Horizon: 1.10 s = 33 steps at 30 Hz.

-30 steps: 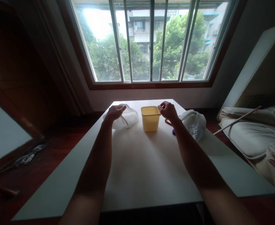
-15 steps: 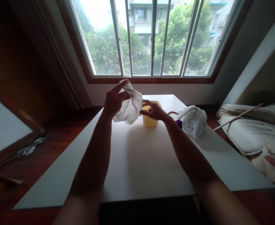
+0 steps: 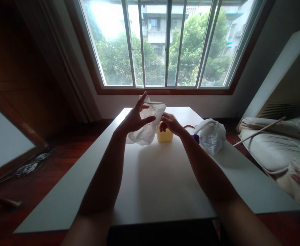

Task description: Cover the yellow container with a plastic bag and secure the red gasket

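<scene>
A thin, whitish translucent plastic bag (image 3: 148, 131) hangs over the far part of the white table (image 3: 160, 184), its mouth spread at the top. My left hand (image 3: 136, 119) is at the bag's left side, thumb and fingers stretched apart against the plastic. Whether its fingertips are inside the mouth is hard to make out. With curled fingers, my right hand (image 3: 171, 123) pinches the bag's right edge. Just below that hand stands a yellow plastic container (image 3: 165, 137), partly covered by the hand and the bag.
To the right on the table lies a filled white plastic bag (image 3: 211, 136), with something purple (image 3: 196, 138) and a thin red strip (image 3: 189, 126) beside it. A cushioned seat (image 3: 265, 147) with a stick (image 3: 259, 131) stands at right. Cables (image 3: 29, 167) lie on the left floor.
The bag has shifted right and its mouth is spread wider. My left hand has opened and moved right. The fingers of my right hand have curled in at the bag's edge.
</scene>
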Each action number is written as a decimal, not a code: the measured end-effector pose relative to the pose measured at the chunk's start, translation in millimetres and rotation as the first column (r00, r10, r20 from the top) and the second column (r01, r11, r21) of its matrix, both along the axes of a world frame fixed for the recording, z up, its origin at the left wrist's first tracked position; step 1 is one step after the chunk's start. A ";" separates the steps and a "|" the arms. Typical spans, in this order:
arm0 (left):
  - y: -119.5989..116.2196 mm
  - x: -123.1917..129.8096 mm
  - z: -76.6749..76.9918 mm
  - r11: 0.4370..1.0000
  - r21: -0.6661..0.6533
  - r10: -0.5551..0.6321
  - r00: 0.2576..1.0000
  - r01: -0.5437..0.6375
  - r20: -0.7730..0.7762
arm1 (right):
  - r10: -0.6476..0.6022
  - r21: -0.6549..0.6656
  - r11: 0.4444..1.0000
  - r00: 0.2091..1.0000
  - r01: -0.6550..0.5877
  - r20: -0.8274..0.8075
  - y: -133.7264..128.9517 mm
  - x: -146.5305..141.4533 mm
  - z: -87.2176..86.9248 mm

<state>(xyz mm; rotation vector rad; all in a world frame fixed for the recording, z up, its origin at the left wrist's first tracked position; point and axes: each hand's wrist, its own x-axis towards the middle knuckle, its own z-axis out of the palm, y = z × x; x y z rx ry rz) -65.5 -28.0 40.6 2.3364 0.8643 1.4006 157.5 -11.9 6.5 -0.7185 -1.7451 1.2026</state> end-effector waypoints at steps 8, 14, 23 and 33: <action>10.7 -11.5 -20.4 0.979 -0.005 0.180 0.877 -0.204 -0.445 | -0.104 0.042 0.991 0.921 0.129 -0.375 -7.8 7.4 19.5; 8.6 -33.4 -10.1 0.910 -0.092 0.276 0.756 -0.405 -0.593 | -0.292 0.134 0.917 0.860 0.376 -0.418 -6.5 13.5 28.1; 23.1 -85.3 -8.5 0.750 0.047 0.661 0.743 -0.660 -0.101 | -0.707 -0.114 0.637 0.520 0.762 -0.479 37.3 59.1 22.6; -15.5 -0.5 9.7 0.751 -0.149 0.528 0.722 -0.643 -0.447 | -0.304 -0.243 0.950 0.740 0.194 -0.600 12.8 17.3 26.1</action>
